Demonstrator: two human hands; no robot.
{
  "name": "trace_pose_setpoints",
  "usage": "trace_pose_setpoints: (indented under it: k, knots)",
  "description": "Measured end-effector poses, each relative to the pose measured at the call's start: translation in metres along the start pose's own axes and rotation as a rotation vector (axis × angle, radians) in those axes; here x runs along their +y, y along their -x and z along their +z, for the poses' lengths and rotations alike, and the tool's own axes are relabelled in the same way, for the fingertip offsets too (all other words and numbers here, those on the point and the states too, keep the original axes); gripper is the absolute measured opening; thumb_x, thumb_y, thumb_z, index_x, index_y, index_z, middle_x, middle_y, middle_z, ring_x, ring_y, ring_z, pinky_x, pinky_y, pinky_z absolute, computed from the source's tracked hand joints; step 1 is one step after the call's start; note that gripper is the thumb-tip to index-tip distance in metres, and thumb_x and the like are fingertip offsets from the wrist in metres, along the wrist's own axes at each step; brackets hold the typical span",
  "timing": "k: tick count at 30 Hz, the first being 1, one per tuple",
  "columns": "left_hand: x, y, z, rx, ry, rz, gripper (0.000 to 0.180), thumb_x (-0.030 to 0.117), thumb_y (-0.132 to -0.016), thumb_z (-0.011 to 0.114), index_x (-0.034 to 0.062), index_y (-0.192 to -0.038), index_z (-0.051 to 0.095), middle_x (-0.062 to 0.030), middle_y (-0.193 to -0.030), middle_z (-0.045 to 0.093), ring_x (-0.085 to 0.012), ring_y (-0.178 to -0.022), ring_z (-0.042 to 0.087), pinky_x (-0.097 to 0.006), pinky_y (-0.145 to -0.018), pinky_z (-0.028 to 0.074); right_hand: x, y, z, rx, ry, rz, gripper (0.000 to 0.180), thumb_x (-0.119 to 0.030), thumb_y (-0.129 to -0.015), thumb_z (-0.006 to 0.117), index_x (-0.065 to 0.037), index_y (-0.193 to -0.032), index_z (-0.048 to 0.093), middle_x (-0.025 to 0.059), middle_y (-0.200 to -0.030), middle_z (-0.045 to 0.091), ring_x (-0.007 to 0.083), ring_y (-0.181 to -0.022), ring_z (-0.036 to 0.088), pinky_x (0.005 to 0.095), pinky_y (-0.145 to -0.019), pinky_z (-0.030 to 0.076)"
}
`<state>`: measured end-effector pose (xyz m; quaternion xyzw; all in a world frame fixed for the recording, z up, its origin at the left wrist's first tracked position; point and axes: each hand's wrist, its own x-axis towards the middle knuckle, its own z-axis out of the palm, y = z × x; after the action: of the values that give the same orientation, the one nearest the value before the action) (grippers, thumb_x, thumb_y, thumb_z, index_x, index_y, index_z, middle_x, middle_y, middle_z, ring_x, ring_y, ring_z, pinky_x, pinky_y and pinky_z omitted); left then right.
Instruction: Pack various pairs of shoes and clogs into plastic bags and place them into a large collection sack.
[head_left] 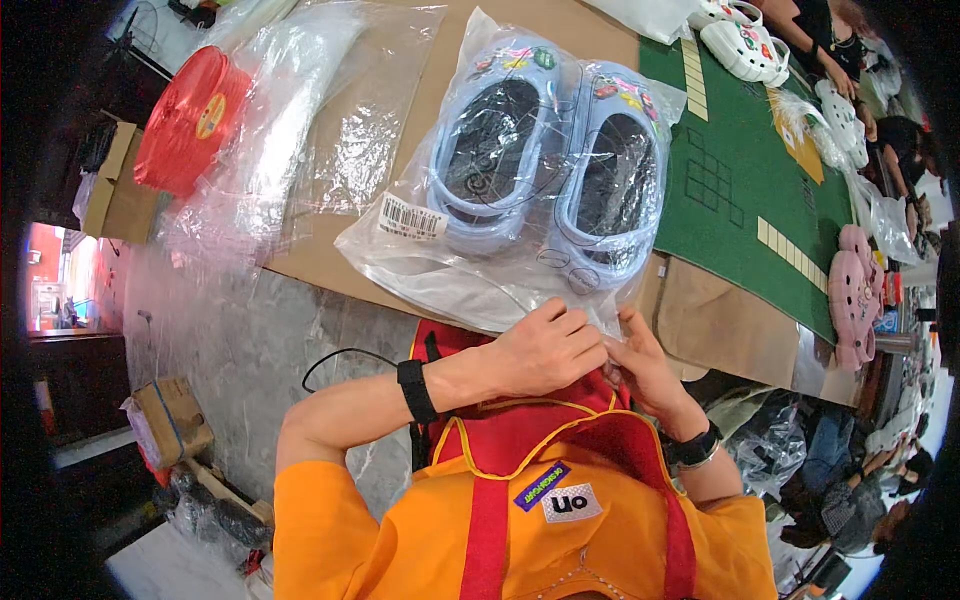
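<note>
A pair of light blue clogs with colourful charms lies side by side on the table. They are inside a clear plastic bag that carries a white barcode label. At the bag's near edge, my left hand has its fingers curled in on the plastic. My right hand meets it there, thumb and fingers pinching the same edge. What lies between the touching fingertips is partly hidden.
Clear plastic bags and a bundle of red discs lie at the left. A green mat covers the table's right side, with white clogs and pink clogs beyond. Cardboard boxes stand on the floor. Other people are at the far right.
</note>
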<state>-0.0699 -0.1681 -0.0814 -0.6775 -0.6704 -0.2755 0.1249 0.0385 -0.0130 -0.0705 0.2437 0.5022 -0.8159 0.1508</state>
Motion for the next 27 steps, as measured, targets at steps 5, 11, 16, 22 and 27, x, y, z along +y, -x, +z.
trace_pose_setpoints:
  k: [5, 11, 16, 22, 27]
  knots:
    - [-0.004, -0.003, 0.001, 0.071, -0.062, 0.088, 0.009, 0.018, -0.066, 0.054, 0.0106, -0.070, 0.051, 0.0007, -0.065, 0.042, -0.0148, -0.066, 0.046, -0.028, -0.058, 0.036, 0.002, 0.001, -0.003, -0.039, 0.026, -0.042, 0.044, -0.011, -0.089, 0.051, -0.008, -0.125, 0.024, 0.0012, -0.070, 0.051, 0.0071, -0.058, 0.046, 0.0191, -0.051, 0.036]
    - [-0.017, -0.006, -0.010, 0.006, -0.107, 0.095, 0.009, 0.019, -0.065, 0.054, 0.0117, -0.067, 0.049, 0.0015, -0.063, 0.042, -0.0135, -0.063, 0.045, -0.028, -0.058, 0.036, 0.000, 0.005, -0.002, -0.036, -0.106, -0.062, 0.043, -0.009, -0.088, 0.051, -0.009, -0.123, 0.027, -0.0004, -0.069, 0.049, 0.0055, -0.057, 0.044, 0.0176, -0.050, 0.033]
    - [-0.032, 0.005, -0.028, -0.040, -0.099, 0.109, 0.009, 0.019, -0.066, 0.053, 0.0117, -0.068, 0.049, 0.0006, -0.064, 0.042, -0.0138, -0.063, 0.046, -0.027, -0.059, 0.036, -0.014, 0.019, -0.009, -0.014, 0.039, -0.059, 0.047, -0.008, -0.084, 0.054, -0.007, -0.123, 0.028, -0.0012, -0.075, 0.050, 0.0042, -0.058, 0.044, 0.0162, -0.049, 0.032]
    - [-0.046, 0.022, -0.052, -0.190, -0.163, 0.051, 0.008, 0.017, -0.066, 0.053, 0.0110, -0.071, 0.050, -0.0002, -0.066, 0.044, -0.0150, -0.067, 0.047, -0.029, -0.062, 0.036, -0.014, 0.021, -0.014, -0.028, 0.012, -0.055, 0.050, -0.006, -0.082, 0.055, -0.006, -0.124, 0.026, -0.0009, -0.078, 0.048, 0.0047, -0.058, 0.043, 0.0168, -0.049, 0.032]
    - [-0.055, 0.036, -0.065, -0.159, -0.266, 0.019, 0.010, 0.017, -0.066, 0.054, 0.0104, -0.073, 0.052, -0.0004, -0.066, 0.043, -0.0151, -0.065, 0.047, -0.029, -0.061, 0.036, -0.027, 0.023, -0.006, -0.025, 0.045, -0.008, 0.050, -0.007, -0.082, 0.054, -0.006, -0.124, 0.026, 0.0009, -0.070, 0.046, 0.0063, -0.053, 0.040, 0.0186, -0.048, 0.031]
